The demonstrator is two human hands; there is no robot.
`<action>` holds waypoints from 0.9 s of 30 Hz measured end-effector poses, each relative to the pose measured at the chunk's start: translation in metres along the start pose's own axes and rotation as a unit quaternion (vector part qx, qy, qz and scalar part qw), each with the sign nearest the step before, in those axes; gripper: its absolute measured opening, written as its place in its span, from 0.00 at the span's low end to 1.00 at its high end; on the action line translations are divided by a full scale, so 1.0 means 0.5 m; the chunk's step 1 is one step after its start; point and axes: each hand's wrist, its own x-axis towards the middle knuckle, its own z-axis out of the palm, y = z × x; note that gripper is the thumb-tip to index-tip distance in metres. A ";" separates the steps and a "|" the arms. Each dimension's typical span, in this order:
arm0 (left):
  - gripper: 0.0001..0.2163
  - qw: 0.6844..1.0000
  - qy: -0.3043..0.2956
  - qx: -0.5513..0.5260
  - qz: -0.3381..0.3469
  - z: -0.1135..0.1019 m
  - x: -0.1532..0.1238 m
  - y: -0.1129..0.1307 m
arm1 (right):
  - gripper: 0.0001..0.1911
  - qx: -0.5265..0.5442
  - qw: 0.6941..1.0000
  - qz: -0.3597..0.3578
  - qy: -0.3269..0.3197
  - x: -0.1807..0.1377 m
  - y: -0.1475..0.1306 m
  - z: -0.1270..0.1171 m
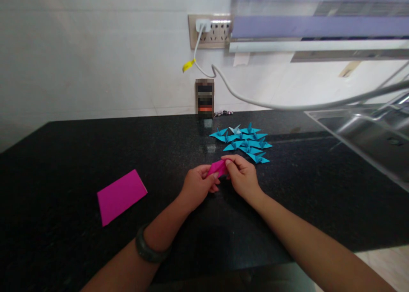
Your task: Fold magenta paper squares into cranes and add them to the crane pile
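Between my two hands is a small folded piece of pink origami paper (217, 168), held just above the black countertop. My left hand (198, 183) pinches its left end, thumb on top. At its right end, my right hand (241, 173) grips it between thumb and fingers. Part of the paper is hidden by the fingers. Beyond my hands, a cluster of several blue paper cranes (246, 144) rests on the counter, with one paler crane (235, 130) among them. Off to the left lies a stack of pink paper (122, 197).
A phone-like device (205, 97), blurred out, leans against the wall behind the cranes, beside a beaded strand (223, 113). A white cable (249, 100) runs from the wall socket (211, 31) to the right. The metal sink (377, 134) is at the right of the black countertop (79, 156).
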 end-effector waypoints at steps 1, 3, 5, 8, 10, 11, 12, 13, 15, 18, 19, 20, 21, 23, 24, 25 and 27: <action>0.08 1.000 -0.006 -0.006 0.002 -0.001 0.000 0.000 | 0.12 0.007 1.000 -0.004 -0.006 0.001 -0.001 -0.001; 0.11 1.000 -0.013 -0.019 0.008 -0.002 0.000 -0.002 | 0.11 0.020 1.000 -0.013 -0.019 0.001 -0.001 -0.002; 0.14 0.999 -0.011 -0.031 0.015 -0.003 0.000 -0.005 | 0.11 0.032 0.999 -0.019 -0.029 0.001 0.000 -0.002; 0.17 0.999 -0.009 -0.036 0.023 -0.005 0.002 -0.010 | 0.11 0.047 0.998 -0.021 -0.038 -0.001 0.000 0.001; 0.16 0.999 -0.008 -0.032 0.024 -0.006 0.004 -0.011 | 0.11 0.062 0.997 -0.017 -0.046 -0.004 0.000 0.004; 0.16 0.999 -0.006 -0.031 0.022 -0.006 0.004 -0.011 | 0.11 0.071 0.996 -0.014 -0.050 -0.005 0.000 0.005; 0.15 0.999 -0.002 -0.030 0.021 -0.006 0.004 -0.010 | 0.11 0.078 0.995 -0.011 -0.055 -0.005 0.000 0.007; 0.15 0.999 0.002 -0.028 0.019 -0.006 0.005 -0.009 | 0.11 0.083 0.995 -0.009 -0.058 -0.006 0.001 0.008; 0.15 1.000 0.005 -0.018 0.020 -0.006 0.005 -0.009 | 0.10 0.081 0.995 -0.006 -0.059 -0.005 0.005 0.010; 0.14 1.000 0.003 0.014 0.025 -0.006 0.006 -0.012 | 0.09 0.064 0.997 -0.003 -0.051 -0.004 0.011 0.012; 0.14 0.999 0.003 0.028 0.025 -0.006 0.007 -0.014 | 0.09 0.059 0.997 -0.003 -0.048 -0.004 0.013 0.013; 0.13 0.999 0.006 0.044 0.026 -0.006 0.008 -0.017 | 0.09 0.054 0.997 -0.003 -0.046 -0.005 0.014 0.013; 0.13 0.998 0.010 0.061 0.027 -0.007 0.009 -0.019 | 0.09 0.050 0.998 -0.003 -0.044 -0.005 0.014 0.015; 0.13 0.995 0.021 0.096 0.030 -0.008 0.011 -0.024 | 0.09 0.044 0.998 -0.002 -0.040 -0.008 0.013 0.017; 0.12 0.993 0.026 0.113 0.032 -0.008 0.012 -0.026 | 0.09 0.042 0.998 -0.002 -0.038 -0.009 0.012 0.018; 0.12 0.991 0.028 0.130 0.034 -0.009 0.012 -0.027 | 0.09 0.040 0.999 -0.002 -0.036 -0.010 0.011 0.019; 0.13 0.986 0.031 0.160 0.046 -0.011 0.012 -0.027 | 0.09 0.038 0.999 0.000 -0.035 -0.012 0.008 0.019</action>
